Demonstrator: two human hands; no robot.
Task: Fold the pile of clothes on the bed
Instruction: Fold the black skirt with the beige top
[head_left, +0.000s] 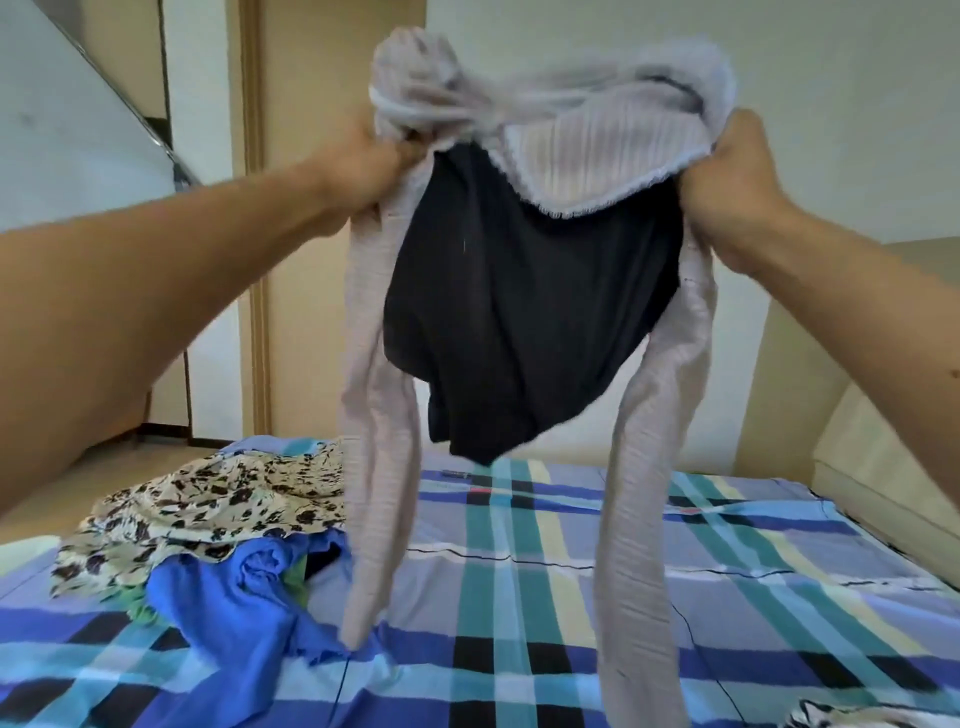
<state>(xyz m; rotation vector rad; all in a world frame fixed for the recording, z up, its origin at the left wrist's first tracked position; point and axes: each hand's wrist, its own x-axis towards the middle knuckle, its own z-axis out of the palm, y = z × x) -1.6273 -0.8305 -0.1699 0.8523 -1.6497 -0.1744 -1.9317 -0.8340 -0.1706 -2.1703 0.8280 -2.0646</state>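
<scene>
I see both hands raised in front of the camera, holding one garment up in the air above the bed (701, 597). The left hand (363, 166) has its fingers curled tight around a bunched corner of a grey ribbed top (571, 150). The right hand (737, 176) grips the other corner of it in the same way. Between the hands the upper part of the top is crumpled and blurred.

A black cloth (530, 312) hangs down from the middle of the top. I cannot tell if it is a part of the top or a separate piece. Two long grey sleeves hang on both sides of it. The left sleeve (369, 467) reaches down to the pile, and its end seems to touch the blue cloth (234, 613). The right sleeve (639, 519) hangs lower, to the bottom edge of the view.

The pile lies on the left part of the bed, on a checked sheet. On top of it is a floral cloth (208, 509), with the blue cloth below and in front of it.
</scene>
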